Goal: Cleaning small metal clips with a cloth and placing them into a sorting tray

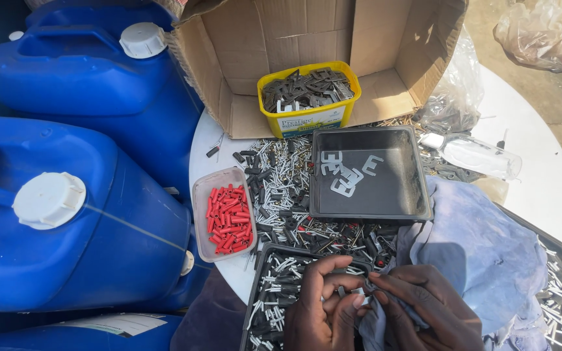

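My left hand (pixel 323 305) and my right hand (pixel 424 309) meet at the bottom centre, fingertips pinched together on a small metal part (pixel 356 292) that shows only as a pale sliver between them. They hover over a black tray (pixel 263 260) full of small black-and-silver pins. A blue-grey cloth (pixel 482 247) lies under and beside my right hand. Just beyond stands a black square tray (pixel 408 195) holding several flat grey E-shaped metal pieces (pixel 346 172).
A clear tub of red sleeves (pixel 227 218) sits left; loose pins (pixel 281 182) cover the white round table (pixel 554 195). A yellow tub of grey metal plates (pixel 308 97) stands in an open cardboard box (pixel 242 58). Large blue jerrycans (pixel 66 214) crowd the left. Plastic bags (pixel 476 156) lie right.
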